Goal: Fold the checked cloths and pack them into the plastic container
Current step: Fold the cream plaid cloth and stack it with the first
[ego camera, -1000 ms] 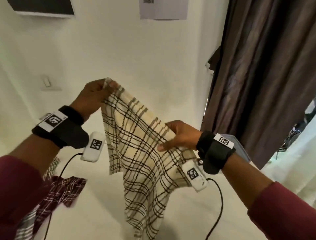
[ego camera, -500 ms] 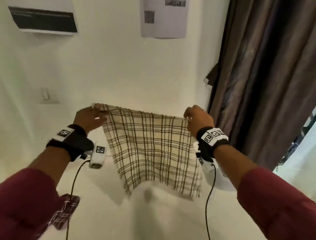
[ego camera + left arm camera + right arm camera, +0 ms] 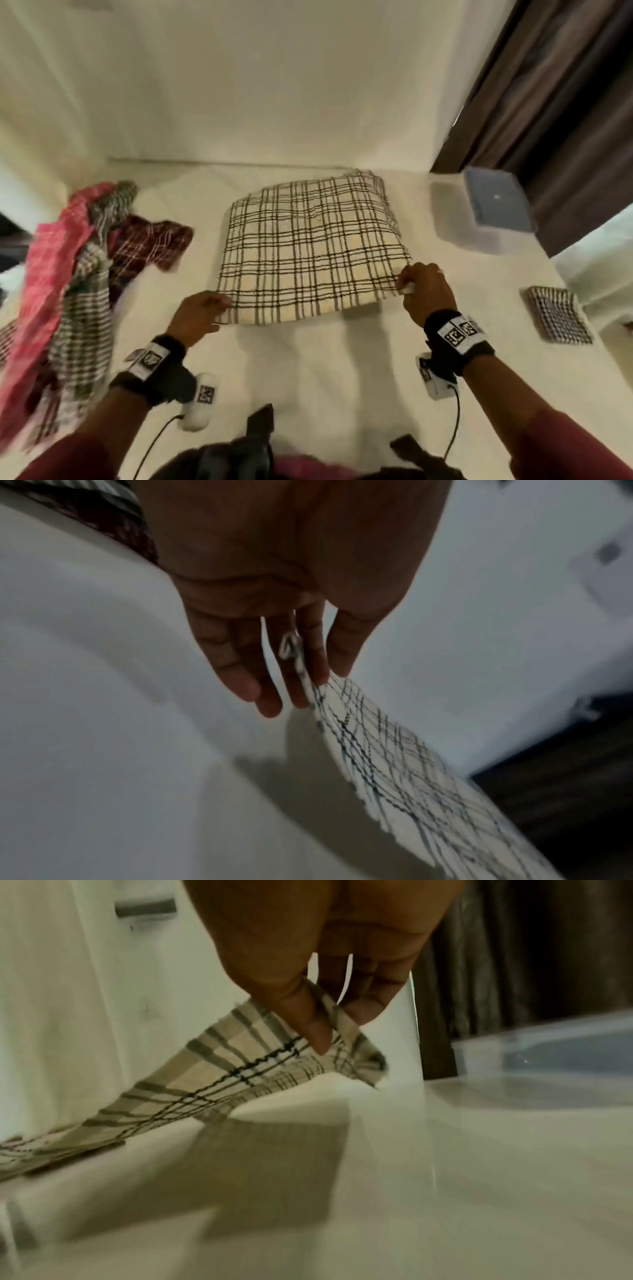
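Observation:
A cream cloth with dark checks is spread out over the white table, its far edge down and its near edge held a little above the surface. My left hand pinches the near left corner, the cream cloth trailing from thumb and fingers. My right hand pinches the near right corner between thumb and forefinger, the cream cloth drooping to the table. The clear plastic container with a blue base stands at the back right, also the plastic container.
A heap of pink, maroon and green checked cloths lies along the left side. A small folded dark-checked cloth sits at the right edge. A dark curtain hangs behind the container, and a white wall backs the table.
The cloth was held up in the air by its top corners; now both hands have brought it down and spread it over the table, and the head view has tipped downward.

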Tool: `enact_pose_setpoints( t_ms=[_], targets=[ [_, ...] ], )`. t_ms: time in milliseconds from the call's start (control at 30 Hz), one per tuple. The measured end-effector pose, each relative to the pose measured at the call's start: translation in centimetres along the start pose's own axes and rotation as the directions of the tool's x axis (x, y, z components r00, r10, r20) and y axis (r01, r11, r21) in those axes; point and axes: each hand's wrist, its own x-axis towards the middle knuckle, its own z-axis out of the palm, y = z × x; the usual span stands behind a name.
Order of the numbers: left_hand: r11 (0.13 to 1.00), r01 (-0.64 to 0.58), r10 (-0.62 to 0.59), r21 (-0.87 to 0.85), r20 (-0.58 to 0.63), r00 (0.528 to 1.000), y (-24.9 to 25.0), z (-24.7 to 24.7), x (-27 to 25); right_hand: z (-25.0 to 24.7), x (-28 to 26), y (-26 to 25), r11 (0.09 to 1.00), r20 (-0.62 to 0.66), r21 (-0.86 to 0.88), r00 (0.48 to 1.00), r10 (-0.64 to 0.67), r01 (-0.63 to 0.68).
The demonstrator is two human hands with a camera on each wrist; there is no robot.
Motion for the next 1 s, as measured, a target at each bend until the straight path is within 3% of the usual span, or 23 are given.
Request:
enact_pose_setpoints(
  t_ms=[67,133,200,300,400,467,567,700,800,1000],
  targets=[
    [0.98,-0.03,0.028,0.198,0.016,0.999,-3.4,1.2,0.0,2.6,-2.0,1.3,0.992,0.193,-0.119,0.979,0.06,-0.037],
    [0.947,-0.02,0.014,0.321,0.021,1.0,-5.7,2.1,-0.2,4.6,-3.6,2.3,0.96,0.4,-0.28,0.906,0.138,-0.022],
    [0.868,0.005,0.037,0.497,-0.074,0.997,-6.5,3.0,-0.5,5.7,-4.4,2.5,0.927,0.51,-0.376,0.836,0.202,0.005],
    [0.731,-0.008,0.114,0.682,-0.111,0.987,-5.8,4.0,-1.4,6.2,-4.3,1.3,0.934,0.497,-0.352,0.834,0.239,-0.058],
    [0.628,-0.161,0.211,0.762,0.032,0.977,-4.9,4.3,-0.5,6.7,-3.1,-0.3,0.96,0.4,-0.273,0.9,0.173,-0.063],
    [0.584,-0.237,0.205,0.776,0.142,0.968,-4.5,4.6,0.7,7.6,-2.1,-1.5,0.978,0.363,-0.207,0.928,0.081,-0.004],
    [0.604,-0.267,0.15,0.751,0.222,0.964,-3.4,4.8,2.5,9.1,-0.1,-3.5,0.988,0.391,-0.14,0.92,0.0,0.059],
    [0.651,-0.316,0.186,0.69,0.258,0.948,-0.7,4.1,6.6,10.1,4.0,-5.9,0.981,0.427,-0.118,0.899,-0.093,0.157],
    [0.706,-0.316,0.15,0.633,0.303,0.941,1.9,3.5,10.4,10.6,8.1,-7.7,0.968,0.511,-0.108,0.848,-0.14,0.225],
    [0.678,-0.32,0.137,0.661,0.314,0.939,6.3,4.4,18.2,13.8,16.5,-11.0,0.906,0.657,-0.198,0.736,-0.159,0.373]
  ],
)
